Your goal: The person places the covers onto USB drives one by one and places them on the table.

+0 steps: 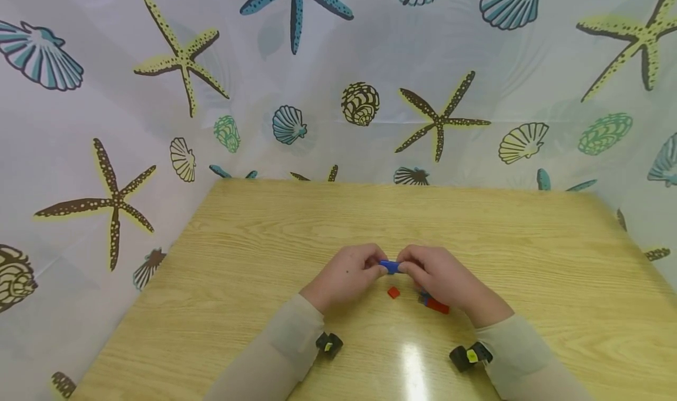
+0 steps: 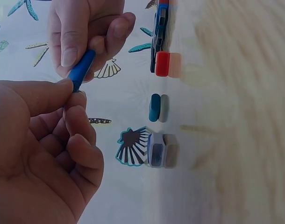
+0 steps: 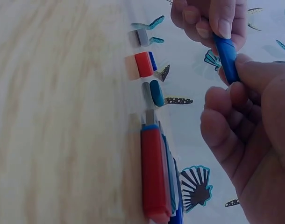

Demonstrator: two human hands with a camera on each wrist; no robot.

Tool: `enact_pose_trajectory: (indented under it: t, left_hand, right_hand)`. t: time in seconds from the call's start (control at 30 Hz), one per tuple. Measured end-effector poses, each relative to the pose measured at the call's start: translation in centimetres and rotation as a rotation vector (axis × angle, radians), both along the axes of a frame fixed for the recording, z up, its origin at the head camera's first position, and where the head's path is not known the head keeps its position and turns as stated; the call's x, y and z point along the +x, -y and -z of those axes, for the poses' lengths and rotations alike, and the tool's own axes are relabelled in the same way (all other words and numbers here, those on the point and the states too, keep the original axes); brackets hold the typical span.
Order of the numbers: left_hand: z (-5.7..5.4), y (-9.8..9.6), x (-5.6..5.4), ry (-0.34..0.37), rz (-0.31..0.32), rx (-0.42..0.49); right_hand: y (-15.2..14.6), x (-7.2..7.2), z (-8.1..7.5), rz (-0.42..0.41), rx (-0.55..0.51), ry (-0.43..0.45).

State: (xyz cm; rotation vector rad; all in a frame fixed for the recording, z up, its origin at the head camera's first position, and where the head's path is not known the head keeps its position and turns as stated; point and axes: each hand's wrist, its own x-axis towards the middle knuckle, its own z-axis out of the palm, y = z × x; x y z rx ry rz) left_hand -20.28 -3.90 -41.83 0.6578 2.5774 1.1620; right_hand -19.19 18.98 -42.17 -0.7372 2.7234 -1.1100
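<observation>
- Pinching the blue stick at either end, left hand and right hand, just far of the red piece!
- Looks light, stiff, maybe slippery; those ends seem the best hold.

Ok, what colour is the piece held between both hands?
Blue; the held piece shows best in the right wrist view.

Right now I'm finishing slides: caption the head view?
Left hand and right hand pinch an oblong blue piece over a tan wood-grain table.
</observation>
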Motion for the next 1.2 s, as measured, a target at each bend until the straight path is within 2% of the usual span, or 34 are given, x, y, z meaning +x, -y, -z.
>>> enact_pose_trajectory:
  t: [0.37, 0.7, 1.0, 1.2]
  left_hand:
    - [0.0, 0.0, 0.3, -0.03, 0.021, 0.002]
    - [0.5, 0.2, 0.8, -0.058, 0.087, 0.04]
    - [-0.3, 0.3, 0.5, -0.061, 0.075, -0.013]
    - [-0.6, -0.3, 0.4, 0.019, 0.03, 0.023]
  right_hand:
    - [0.4, 0.4, 0.0, 0.001, 0.021, -0.059]
    - [0.7, 0.9, -0.5, 0.01, 0.05, -0.087]
    - [1.1, 0.5, -0.4, -0.017, 0.049, -0.11]
    - [0.5, 0.5, -0.3, 0.021, 0.008, -0.083]
